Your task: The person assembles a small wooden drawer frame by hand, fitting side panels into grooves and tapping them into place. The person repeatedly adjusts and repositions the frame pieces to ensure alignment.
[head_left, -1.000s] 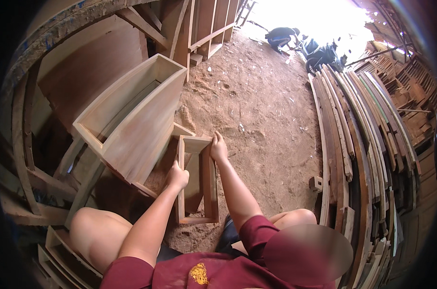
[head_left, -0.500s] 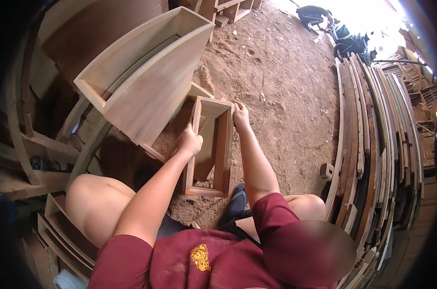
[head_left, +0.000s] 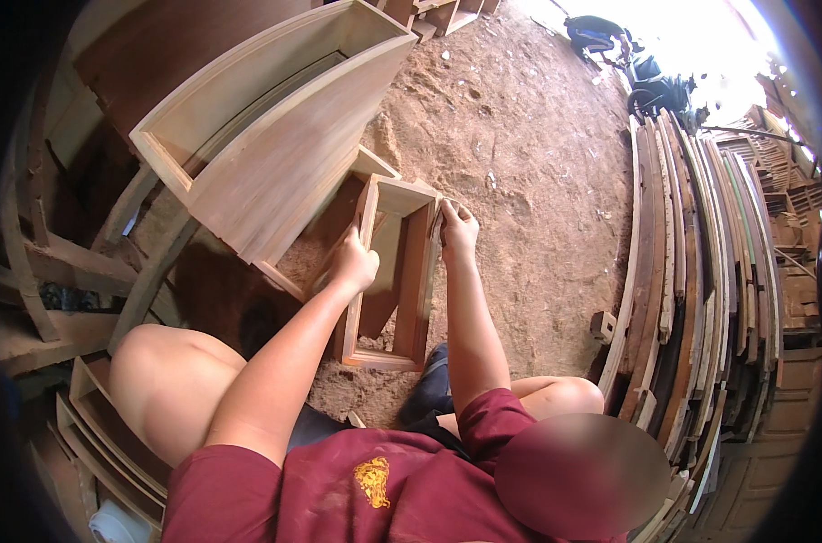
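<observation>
Between my knees an open rectangular wooden drawer box (head_left: pixel 415 312) stands tilted over the sandy ground, its long sides running away from me. My left hand (head_left: pixel 353 262) is closed round its left long side, thumb on the top edge. Against the outside of the right long side, close to the far right corner, is my right hand (head_left: pixel 459 226). Its fingers are bent and drawn together at the edge; whether a small thing lies under them is hidden. Just left of the box is a large pale wooden case (head_left: pixel 289 167) with a deep open top.
Long boards (head_left: pixel 669 271) lie stacked along the right side, with a small wood block (head_left: pixel 603 326) beside them. Wooden frame pieces (head_left: pixel 148 262) crowd the left. A motorbike (head_left: pixel 655 86) stands at the far right. A white container (head_left: pixel 117 523) sits at lower left.
My right hand has slid slightly nearer to me along the box's right side, and its fingers have shifted. My left hand keeps its hold. The whole view has moved slightly.
</observation>
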Demonstrator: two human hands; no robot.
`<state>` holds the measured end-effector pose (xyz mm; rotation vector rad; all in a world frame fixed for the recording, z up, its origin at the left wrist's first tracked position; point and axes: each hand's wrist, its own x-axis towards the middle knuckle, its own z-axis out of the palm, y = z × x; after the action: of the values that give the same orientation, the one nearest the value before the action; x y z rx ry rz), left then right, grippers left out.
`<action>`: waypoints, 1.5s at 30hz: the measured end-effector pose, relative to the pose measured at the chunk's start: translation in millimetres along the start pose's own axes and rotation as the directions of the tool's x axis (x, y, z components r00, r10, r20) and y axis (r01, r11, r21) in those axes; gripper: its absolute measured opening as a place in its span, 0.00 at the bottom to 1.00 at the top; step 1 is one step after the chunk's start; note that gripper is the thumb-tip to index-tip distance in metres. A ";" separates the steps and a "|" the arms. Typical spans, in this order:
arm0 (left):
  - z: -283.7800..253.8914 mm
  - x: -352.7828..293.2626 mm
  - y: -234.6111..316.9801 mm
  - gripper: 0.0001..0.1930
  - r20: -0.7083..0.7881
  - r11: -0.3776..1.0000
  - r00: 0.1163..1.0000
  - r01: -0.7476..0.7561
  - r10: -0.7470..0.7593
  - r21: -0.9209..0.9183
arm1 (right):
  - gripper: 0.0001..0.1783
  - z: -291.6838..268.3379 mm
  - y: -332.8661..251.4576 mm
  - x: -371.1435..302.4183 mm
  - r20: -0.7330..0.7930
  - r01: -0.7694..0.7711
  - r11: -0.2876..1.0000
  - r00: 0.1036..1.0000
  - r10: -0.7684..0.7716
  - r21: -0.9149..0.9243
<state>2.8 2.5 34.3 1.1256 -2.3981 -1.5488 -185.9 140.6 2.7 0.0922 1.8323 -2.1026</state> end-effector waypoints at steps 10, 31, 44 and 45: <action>1.1 5.6 -9.6 0.38 -0.010 1.000 1.000 -0.016 0.015 -0.010 | 0.11 -25.2 -38.4 -19.3 0.106 -0.224 0.949 0.973 0.205 0.220; 3.4 4.1 -6.2 0.35 0.015 1.000 1.000 0.023 -0.024 0.012 | 0.16 21.5 -6.2 12.7 0.061 0.375 0.606 0.879 -0.473 -0.701; 3.0 1.0 1.8 0.30 -0.002 1.000 1.000 -0.017 0.017 -0.002 | 0.10 12.1 -28.7 12.9 -0.282 0.238 0.800 0.849 -0.446 -0.550; 2.2 3.4 -2.8 0.30 -0.021 1.000 1.000 -0.013 0.013 0.003 | 0.10 15.6 -34.2 9.6 -0.217 0.203 0.836 0.910 -0.353 -0.510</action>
<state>0.9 1.4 29.9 1.1191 -2.3894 -1.5225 -202.5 126.9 35.0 0.0194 2.6520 -1.8100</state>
